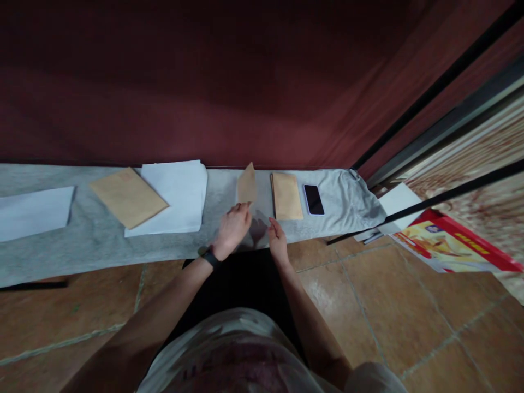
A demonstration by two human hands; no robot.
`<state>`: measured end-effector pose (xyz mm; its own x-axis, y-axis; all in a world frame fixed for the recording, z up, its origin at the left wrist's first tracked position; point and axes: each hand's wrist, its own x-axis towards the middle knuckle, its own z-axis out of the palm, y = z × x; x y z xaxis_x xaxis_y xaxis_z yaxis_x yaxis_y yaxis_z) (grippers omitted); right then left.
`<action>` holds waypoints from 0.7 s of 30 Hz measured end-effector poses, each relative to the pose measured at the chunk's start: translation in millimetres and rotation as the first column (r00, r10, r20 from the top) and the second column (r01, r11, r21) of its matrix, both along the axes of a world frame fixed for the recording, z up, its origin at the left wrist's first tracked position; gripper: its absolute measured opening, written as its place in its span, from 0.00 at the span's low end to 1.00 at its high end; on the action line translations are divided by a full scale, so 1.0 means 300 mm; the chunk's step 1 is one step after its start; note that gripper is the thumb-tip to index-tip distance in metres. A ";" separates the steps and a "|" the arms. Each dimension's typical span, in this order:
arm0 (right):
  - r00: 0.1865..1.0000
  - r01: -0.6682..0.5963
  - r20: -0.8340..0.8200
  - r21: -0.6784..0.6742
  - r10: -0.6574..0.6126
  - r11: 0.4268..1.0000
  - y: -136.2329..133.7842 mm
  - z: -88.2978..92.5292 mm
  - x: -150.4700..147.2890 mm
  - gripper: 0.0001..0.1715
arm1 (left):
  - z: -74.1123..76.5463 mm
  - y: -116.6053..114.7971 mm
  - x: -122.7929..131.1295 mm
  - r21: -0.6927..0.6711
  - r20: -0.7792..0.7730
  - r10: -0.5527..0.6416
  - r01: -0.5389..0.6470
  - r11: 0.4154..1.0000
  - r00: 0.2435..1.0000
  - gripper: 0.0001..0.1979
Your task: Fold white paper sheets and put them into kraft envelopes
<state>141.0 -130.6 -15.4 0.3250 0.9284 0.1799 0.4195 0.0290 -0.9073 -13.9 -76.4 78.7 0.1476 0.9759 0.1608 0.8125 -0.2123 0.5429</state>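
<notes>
Only one brown envelope (247,184) is pinched upright by the left hand (233,226), right hand (277,240) fingers laid together, envelope stack (286,195) untouched.

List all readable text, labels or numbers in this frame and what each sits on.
No text is legible.
On the red and yellow printed sheet: yellow marks along the red edge, too blurred.
On the shirt: dark print, blurred.
On the large envelope: faint reddish mark, unreadable.
The small envelope in the left hand, the flat envelope, the white sheets and the phone show none.
</notes>
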 end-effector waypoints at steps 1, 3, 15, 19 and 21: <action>0.999 0.000 -0.033 0.011 0.000 1.000 -0.004 0.010 0.000 0.26 | 0.008 0.009 -0.015 -0.051 0.220 0.112 -0.104 0.993 0.969 0.10; 0.996 -0.009 -0.093 0.029 0.011 1.000 -0.011 0.026 -0.005 0.25 | 0.002 0.013 -0.036 -0.248 0.627 0.317 -0.204 0.947 0.712 0.06; 0.952 -0.284 0.136 0.043 0.276 0.958 -0.059 0.048 -0.069 0.26 | -0.179 -0.124 0.018 -0.688 0.715 0.684 0.031 0.725 -0.145 0.09; 0.841 -0.420 0.375 -0.002 0.390 0.908 -0.065 0.048 -0.079 0.27 | -0.180 -0.106 0.018 -0.711 0.689 0.712 0.059 0.700 -0.138 0.08; 0.782 -0.441 0.470 -0.048 0.410 0.896 -0.066 0.036 -0.084 0.28 | -0.182 -0.112 0.006 -0.721 0.678 0.723 0.072 0.690 -0.134 0.07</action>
